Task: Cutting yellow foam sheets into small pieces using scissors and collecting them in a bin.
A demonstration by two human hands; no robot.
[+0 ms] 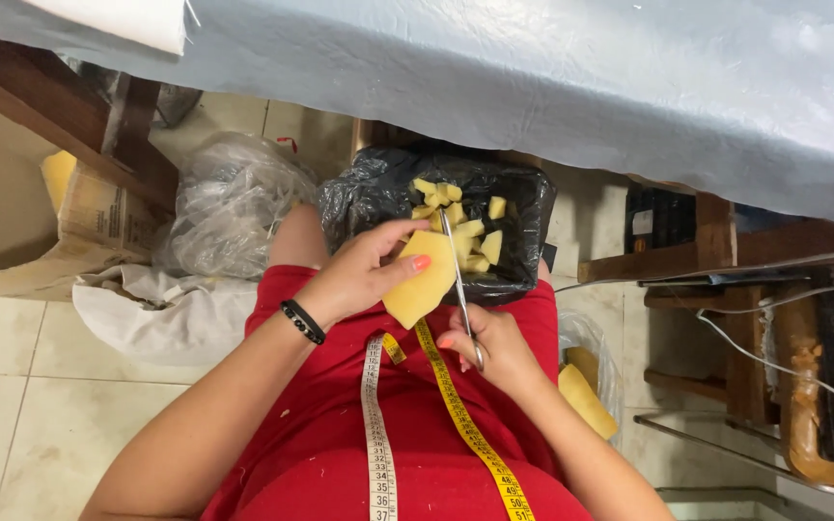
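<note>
My left hand [354, 275] pinches a flat piece of yellow foam [422, 280] over my lap. My right hand [494, 347] grips a pair of scissors [458, 275], blades pointing up along the foam's right edge. Just beyond them stands a bin lined with a black bag [359, 198], holding several small yellow foam cubes [465, 232]. A measuring tape [456, 405] hangs down over my red clothing. A black bracelet sits on my left wrist.
A table covered with light blue cloth [581, 87] spans the top. A clear plastic bag [229, 207] and white sheets lie on the tiled floor at left. More yellow foam [586, 396] sits in a bag at right, near wooden furniture and cables.
</note>
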